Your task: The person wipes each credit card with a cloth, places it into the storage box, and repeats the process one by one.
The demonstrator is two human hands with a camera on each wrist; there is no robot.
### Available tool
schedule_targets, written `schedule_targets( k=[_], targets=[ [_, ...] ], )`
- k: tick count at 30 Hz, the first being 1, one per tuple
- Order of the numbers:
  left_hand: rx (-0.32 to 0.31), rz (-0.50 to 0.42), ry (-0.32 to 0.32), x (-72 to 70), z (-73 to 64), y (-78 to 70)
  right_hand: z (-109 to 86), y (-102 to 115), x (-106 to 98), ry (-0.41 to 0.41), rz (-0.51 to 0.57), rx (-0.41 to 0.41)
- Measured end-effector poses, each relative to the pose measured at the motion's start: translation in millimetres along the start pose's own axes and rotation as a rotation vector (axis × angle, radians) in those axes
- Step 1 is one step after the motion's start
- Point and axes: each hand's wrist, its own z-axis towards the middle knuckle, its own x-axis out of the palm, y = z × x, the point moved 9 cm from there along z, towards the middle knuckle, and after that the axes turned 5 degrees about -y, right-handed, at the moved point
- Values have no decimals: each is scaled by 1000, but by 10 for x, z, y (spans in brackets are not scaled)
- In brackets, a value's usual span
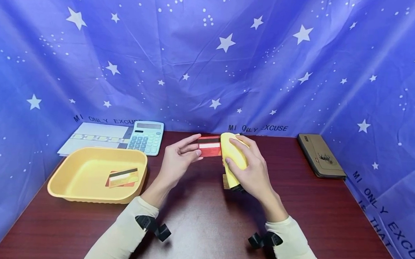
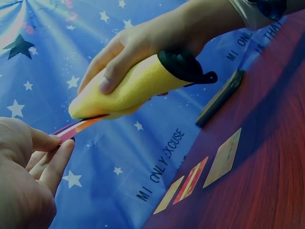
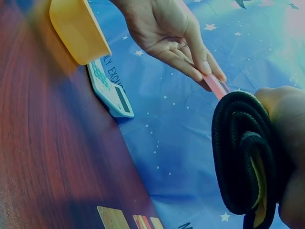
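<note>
My left hand point(image 1: 180, 157) pinches one end of a red bank card point(image 1: 209, 146) with a dark stripe and a white strip. A folded yellow cloth point(image 1: 235, 156) with thick black edging point(image 3: 238, 152) is gripped in my right hand point(image 1: 252, 166). The card's other end runs in against the cloth and is hidden there. Both hands are raised over the table. Below the cloth, in the left wrist view, a larger gold card point(image 2: 223, 157), a red card point(image 2: 190, 180) and another gold card point(image 2: 169, 195) lie in a row.
A yellow plastic basin point(image 1: 96, 196) stands at the left, holding a gold card point(image 1: 123, 178) over a red one. Behind it are a light blue calculator point(image 1: 146, 139) and a white flat box point(image 1: 92, 138). A brown zipped case point(image 1: 321, 157) lies at the back right.
</note>
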Motion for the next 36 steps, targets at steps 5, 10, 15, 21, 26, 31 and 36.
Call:
schedule_targets(
  k=[5,10,15,21,26,31,36],
  targets=[
    [1,-30,16,34,-8,23,-12,17,26,3,-2,1],
    [-6,-51,30,90,-39,48,-26,42,64,16,-3,-9],
    [-8,-44,52,152,-74,64,-47,76,109,41,2,-17],
    [-6,-65,71,189,-96,71,-72,132,162,53,14,-47],
    [1,-79,83,210,-99,84,-89,191,191,50,22,-76],
    [-1,-69,83,216,-103,95,-112,229,229,60,17,-95],
    [-4,-49,79,203,-105,101,-126,236,258,63,-1,-105]
  ],
)
